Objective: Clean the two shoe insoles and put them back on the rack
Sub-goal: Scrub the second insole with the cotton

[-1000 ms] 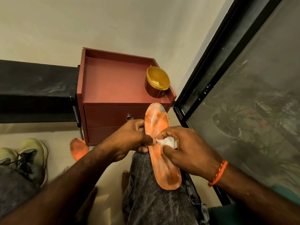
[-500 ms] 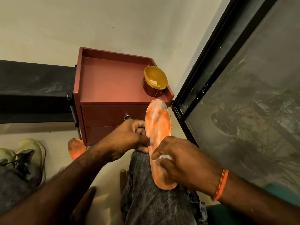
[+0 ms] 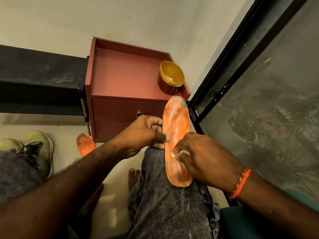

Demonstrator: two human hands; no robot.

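An orange insole smeared with white lies lengthwise on my right knee, toe end pointing away. My left hand pinches its left edge near the middle. My right hand grips a small white wad and presses it on the lower half of the insole. A second orange insole, dusty at its tip, lies on the floor beside the red cabinet, partly hidden by my left forearm. The black shoe rack stands at the left.
A red bedside cabinet stands against the wall with an open yellow-rimmed jar on top. Yellow-green shoes sit on the floor under the rack. A black-framed glass door runs along the right.
My right hand with the white wad has slid down the insole toward the heel. The left hand keeps its hold on the edge.
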